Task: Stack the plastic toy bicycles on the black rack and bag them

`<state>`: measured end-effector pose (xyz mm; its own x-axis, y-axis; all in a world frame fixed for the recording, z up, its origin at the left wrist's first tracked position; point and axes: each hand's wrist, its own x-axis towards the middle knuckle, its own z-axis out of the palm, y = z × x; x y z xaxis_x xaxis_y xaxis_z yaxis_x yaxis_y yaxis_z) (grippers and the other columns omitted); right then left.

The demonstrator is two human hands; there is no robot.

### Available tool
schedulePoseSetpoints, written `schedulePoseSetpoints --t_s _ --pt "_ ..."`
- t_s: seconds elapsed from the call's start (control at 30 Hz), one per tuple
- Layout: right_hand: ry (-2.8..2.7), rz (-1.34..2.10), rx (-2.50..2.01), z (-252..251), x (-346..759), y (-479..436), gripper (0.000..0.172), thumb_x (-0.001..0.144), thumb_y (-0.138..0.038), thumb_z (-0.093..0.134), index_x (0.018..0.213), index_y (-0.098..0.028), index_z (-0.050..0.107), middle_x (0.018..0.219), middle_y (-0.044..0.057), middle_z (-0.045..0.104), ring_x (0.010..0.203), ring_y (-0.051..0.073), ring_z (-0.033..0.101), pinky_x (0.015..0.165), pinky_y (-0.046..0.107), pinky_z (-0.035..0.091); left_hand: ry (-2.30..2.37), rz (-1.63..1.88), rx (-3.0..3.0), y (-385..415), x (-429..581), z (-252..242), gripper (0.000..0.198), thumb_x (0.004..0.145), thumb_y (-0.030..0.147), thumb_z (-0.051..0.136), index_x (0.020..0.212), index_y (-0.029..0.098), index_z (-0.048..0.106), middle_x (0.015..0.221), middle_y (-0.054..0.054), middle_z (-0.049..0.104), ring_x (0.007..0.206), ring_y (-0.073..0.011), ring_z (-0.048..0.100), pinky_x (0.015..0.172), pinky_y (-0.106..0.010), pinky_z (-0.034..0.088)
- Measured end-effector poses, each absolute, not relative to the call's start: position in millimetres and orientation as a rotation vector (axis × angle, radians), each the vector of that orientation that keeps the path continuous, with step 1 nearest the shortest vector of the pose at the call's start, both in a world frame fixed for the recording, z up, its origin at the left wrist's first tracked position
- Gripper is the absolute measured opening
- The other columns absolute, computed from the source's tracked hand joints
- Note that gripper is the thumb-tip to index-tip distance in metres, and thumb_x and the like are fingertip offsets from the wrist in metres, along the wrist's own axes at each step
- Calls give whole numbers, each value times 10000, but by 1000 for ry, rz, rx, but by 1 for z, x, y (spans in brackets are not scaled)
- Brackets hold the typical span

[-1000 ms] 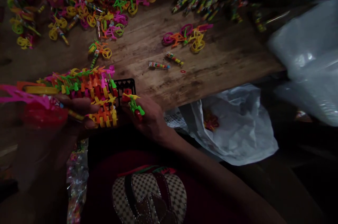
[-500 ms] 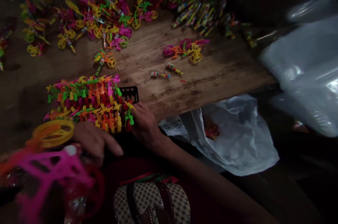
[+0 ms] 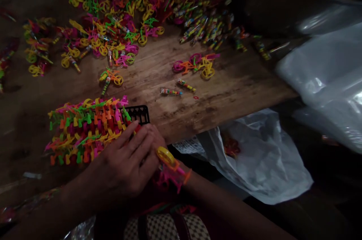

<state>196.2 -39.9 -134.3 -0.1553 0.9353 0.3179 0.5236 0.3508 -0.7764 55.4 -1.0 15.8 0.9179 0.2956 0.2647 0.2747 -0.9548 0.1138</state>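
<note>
My left hand [image 3: 124, 164] reaches across the front of a black rack [image 3: 140, 113], its fingers bent over my right hand [image 3: 157, 136]. A toy bicycle [image 3: 171, 172] in pink, yellow and orange pokes out under my left thumb side, apparently in that hand's grip. My right hand is at the rack's right end, its fingers mostly covered by my left ones. Rows of small bright plastic pieces [image 3: 87, 130] in pink, green, orange and yellow fill most of the rack. A red piece [image 3: 137, 128] shows beside my left fingertips.
Toy bicycles [image 3: 104, 25] lie heaped at the back of the wooden table [image 3: 240, 85], beside candy-filled tubes [image 3: 200, 29]. Two loose tubes [image 3: 171, 92] lie nearer. A white plastic bag [image 3: 271, 164] hangs by the right edge, with clear plastic bags [image 3: 330, 70] beyond.
My left hand has swung right and forward, from the rack's lower left to over my right hand. The toy bicycle has moved with it. My right hand stays at the rack's end.
</note>
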Motion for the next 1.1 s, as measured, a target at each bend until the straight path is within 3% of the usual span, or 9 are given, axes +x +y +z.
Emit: schedulePoseSetpoints --t_s 0.1,0.27,0.47,0.63,0.8,1.1 --pt "-1851 478 -1273 -137 198 -36 183 1013 -278 502 907 -243 647 947 99 676 918 266 592 759 432 522 514 377 3067 1 55 14 278 1000 89 405 1121 62 655 1217 -200 739 1258 -304 667 1195 -495 461" --pt "-1849 453 -1087 -117 209 -27 244 1047 -258 406 1021 -212 645 906 83 665 851 235 569 734 400 522 540 392 3127 -2 53 6 276 1007 73 391 1128 31 636 1228 -223 729 1287 -328 644 1185 -492 482" --pt "-1500 826 -1163 -79 235 -28 279 1011 -263 544 1274 -208 621 1169 110 743 1066 201 709 929 356 590 563 513 3124 -5 48 9 256 999 101 466 1152 42 662 1383 -217 655 1470 -354 457 1204 -535 451" --pt "-1346 1223 -1067 -67 237 -11 213 982 -248 594 1126 -202 744 1078 49 797 954 160 753 874 306 616 959 637 2907 -10 32 12 283 952 129 570 1231 111 611 1269 -180 718 1335 -306 612 1119 -492 539" --pt "-1286 1436 -972 -71 237 5 216 974 -271 601 1090 -188 763 1060 36 800 926 154 752 829 278 611 922 575 2814 -7 19 2 377 925 132 542 1302 122 560 1318 -194 675 1316 -278 622 1145 -470 518" --pt "-1722 888 -1116 -60 239 8 238 1015 -195 515 897 -157 718 825 43 729 720 138 637 696 260 489 963 623 2711 -10 16 -7 351 937 167 519 1285 177 567 1340 -159 666 1338 -288 602 1143 -500 512"
